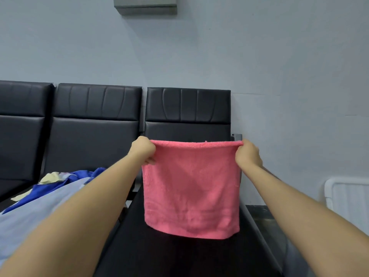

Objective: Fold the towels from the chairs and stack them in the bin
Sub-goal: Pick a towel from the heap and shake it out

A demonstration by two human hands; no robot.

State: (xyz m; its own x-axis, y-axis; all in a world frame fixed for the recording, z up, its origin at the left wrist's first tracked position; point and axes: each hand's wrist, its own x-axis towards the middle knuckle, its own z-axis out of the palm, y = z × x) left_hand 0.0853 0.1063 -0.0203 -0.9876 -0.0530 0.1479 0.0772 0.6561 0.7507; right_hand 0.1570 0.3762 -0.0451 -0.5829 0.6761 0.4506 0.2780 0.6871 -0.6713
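Head camera looks down along both my arms at a pink towel (pixel 191 188) that I hold up in front of me, above the black seat of the rightmost chair (pixel 187 108). My left hand (pixel 142 149) is clenched on the towel's top left corner and my right hand (pixel 247 154) is clenched on the top right corner, so the upper edge is stretched straight between them. That top edge looks rounded and doubled, which makes me think the towel is already folded once and hangs in two layers. Its bottom edge just meets or brushes the seat; I cannot tell which.

To the near left, on the next seat, lies a heap of other cloths (pixel 50 188), blue, pale blue and yellow, waiting to be done. At the far right edge, low against the wall, I see a white bin (pixel 347 194), well apart from the towel.

I judge I am in the middle of folding this towel, with stacking not yet begun. Next I need to bring one corner across to the other, or lay the towel flat on the seat and fold it over, keeping the edges lined up so the layers do not slide. Terry cloth is limp, so I must keep some tension until it rests on the seat.
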